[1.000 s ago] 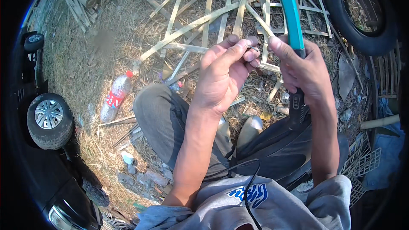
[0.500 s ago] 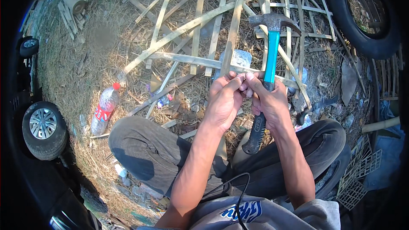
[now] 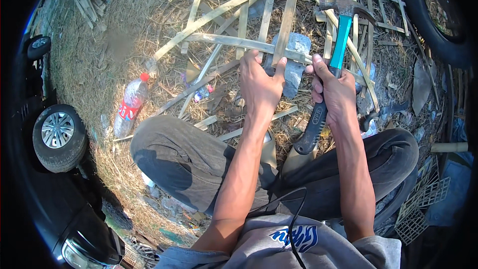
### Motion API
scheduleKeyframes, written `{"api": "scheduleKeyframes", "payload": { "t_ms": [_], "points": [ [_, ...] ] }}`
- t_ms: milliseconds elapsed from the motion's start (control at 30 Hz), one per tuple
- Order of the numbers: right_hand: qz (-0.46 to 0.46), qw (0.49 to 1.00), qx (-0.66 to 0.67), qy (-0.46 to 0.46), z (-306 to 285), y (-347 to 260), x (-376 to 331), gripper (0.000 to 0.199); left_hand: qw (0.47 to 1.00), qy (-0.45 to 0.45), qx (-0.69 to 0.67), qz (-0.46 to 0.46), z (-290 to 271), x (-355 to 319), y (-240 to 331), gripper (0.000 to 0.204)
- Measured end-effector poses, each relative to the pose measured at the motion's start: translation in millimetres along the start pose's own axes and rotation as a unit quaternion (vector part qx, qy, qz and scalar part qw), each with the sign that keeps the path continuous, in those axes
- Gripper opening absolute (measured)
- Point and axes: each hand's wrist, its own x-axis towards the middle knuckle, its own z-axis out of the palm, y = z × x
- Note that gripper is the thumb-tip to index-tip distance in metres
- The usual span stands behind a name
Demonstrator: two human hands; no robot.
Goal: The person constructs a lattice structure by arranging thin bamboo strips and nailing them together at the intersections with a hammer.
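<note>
Hammer [image 3: 334, 60] in right hand [image 3: 337, 89]; stone [image 3: 295, 62] under bamboo slats [image 3: 234, 42].

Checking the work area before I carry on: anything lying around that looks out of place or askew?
A plastic bottle lies on its side in the dry grass left of the knee, amid scattered litter. The bamboo slats cross unevenly. The left hand presses one slat on a grey stone; the right hand holds the hammer.

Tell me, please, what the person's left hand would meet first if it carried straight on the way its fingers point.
Probably the horizontal bamboo slat of the lattice: the left hand points up-frame and its fingertips already seem to reach that slat, beside the grey stone. Depth is hard to judge, so actual contact is uncertain.
</note>
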Motion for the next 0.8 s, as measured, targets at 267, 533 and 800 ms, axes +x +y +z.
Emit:
{"api": "scheduleKeyframes", "payload": {
  "t_ms": [267, 533, 800],
  "points": [
    [-0.069, 0.997, -0.033, 0.015, -5.6, 5.4, 19.3, 0.026, 0.999, -0.021, 0.028, 0.008, 1.3, -1.1, 13.4, 0.038],
    [-0.088, 0.990, -0.110, 0.017, 10.5, 18.5, 30.8, 0.031, 0.999, -0.038, 0.006, -0.007, 1.9, -3.5, 9.2, 0.030],
    [-0.089, 0.975, -0.202, 0.009, 19.9, 28.8, 47.5, 0.027, 0.993, -0.054, -0.089, -0.058, 3.5, 2.3, 5.1, 0.028]
  ]
}}
